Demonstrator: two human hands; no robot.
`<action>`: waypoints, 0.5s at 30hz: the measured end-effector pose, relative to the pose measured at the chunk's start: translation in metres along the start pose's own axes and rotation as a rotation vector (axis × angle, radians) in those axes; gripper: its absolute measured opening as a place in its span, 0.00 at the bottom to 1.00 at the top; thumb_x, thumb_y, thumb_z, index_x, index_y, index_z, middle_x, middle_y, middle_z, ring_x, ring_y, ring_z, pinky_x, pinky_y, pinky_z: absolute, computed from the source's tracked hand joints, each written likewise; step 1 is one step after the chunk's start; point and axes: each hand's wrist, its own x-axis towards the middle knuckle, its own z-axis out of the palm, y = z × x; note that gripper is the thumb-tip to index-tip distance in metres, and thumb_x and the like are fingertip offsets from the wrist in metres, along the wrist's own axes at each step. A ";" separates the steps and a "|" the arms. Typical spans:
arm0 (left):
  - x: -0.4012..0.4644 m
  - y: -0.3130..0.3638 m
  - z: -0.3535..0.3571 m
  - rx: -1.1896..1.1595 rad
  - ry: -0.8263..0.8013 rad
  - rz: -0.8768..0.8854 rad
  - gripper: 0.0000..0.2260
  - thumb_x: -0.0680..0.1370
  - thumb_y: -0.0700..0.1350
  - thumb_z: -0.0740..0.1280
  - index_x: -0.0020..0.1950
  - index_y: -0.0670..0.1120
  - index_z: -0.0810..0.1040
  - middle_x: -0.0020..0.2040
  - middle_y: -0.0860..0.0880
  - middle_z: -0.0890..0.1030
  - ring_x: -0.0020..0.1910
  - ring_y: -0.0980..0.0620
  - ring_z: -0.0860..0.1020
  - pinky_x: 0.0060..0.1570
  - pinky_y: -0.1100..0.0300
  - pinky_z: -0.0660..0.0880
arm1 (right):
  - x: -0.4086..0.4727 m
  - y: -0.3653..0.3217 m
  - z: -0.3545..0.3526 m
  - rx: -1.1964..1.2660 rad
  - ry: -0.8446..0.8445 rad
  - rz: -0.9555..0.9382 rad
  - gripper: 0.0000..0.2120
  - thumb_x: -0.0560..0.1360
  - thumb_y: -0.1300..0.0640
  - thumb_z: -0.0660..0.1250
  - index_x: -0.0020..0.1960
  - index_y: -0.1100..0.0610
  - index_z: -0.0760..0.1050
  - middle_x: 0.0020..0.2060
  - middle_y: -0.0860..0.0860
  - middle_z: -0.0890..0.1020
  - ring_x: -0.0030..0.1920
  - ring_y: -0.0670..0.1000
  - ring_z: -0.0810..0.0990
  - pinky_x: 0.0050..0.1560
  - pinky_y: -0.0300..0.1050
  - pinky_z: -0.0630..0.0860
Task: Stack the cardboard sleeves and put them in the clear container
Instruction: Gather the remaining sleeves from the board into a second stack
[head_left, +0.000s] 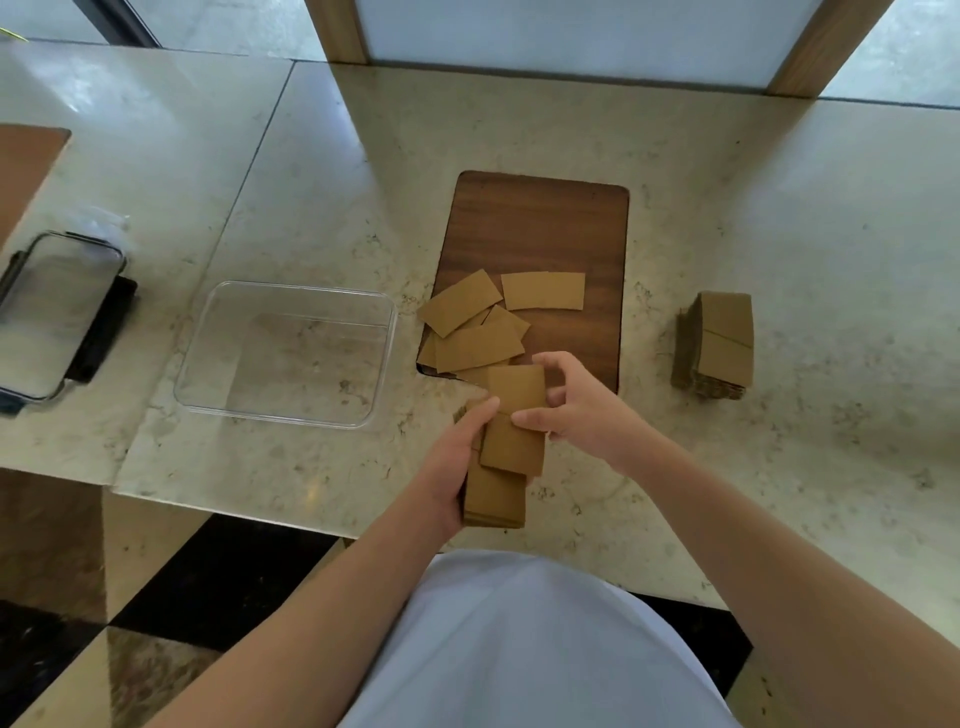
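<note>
Here, nearest the counter (727, 467) edge, the left hand (457, 467) grips a small stack of sleeves (496, 499) from the side, while the right hand (571, 405) pinches a single cardboard sleeve (514, 415) laid across its top. Just beyond, loose sleeves (478, 332) lie scattered over the near end of a wooden board (540, 228). The clear container (291, 353) sits empty to their left, a finished stack (719, 345) well apart on the right.

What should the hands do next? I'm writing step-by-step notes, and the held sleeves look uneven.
Probably square the top sleeve, pinched by the right hand, onto the stack the left hand grips. It sits skewed and offset, and the clear container holds nothing yet.
</note>
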 end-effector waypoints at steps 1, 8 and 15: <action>-0.001 0.000 -0.002 -0.011 -0.005 -0.012 0.22 0.79 0.59 0.69 0.65 0.45 0.82 0.48 0.39 0.86 0.38 0.44 0.84 0.35 0.51 0.82 | -0.002 0.001 0.003 -0.006 -0.012 -0.027 0.34 0.73 0.58 0.78 0.70 0.45 0.63 0.51 0.50 0.84 0.48 0.48 0.86 0.47 0.45 0.84; -0.004 0.006 -0.008 -0.180 -0.088 -0.014 0.21 0.76 0.54 0.75 0.63 0.42 0.83 0.52 0.40 0.85 0.41 0.44 0.85 0.37 0.50 0.83 | -0.002 0.003 0.031 -0.352 -0.027 -0.174 0.32 0.71 0.47 0.80 0.71 0.48 0.73 0.60 0.50 0.72 0.58 0.52 0.77 0.53 0.50 0.82; 0.006 0.024 -0.019 -0.410 -0.176 0.029 0.25 0.76 0.67 0.69 0.65 0.50 0.78 0.47 0.41 0.79 0.39 0.46 0.78 0.38 0.54 0.79 | 0.054 -0.006 0.008 -0.635 0.284 -0.155 0.23 0.82 0.40 0.61 0.68 0.55 0.75 0.64 0.55 0.73 0.66 0.57 0.71 0.63 0.53 0.72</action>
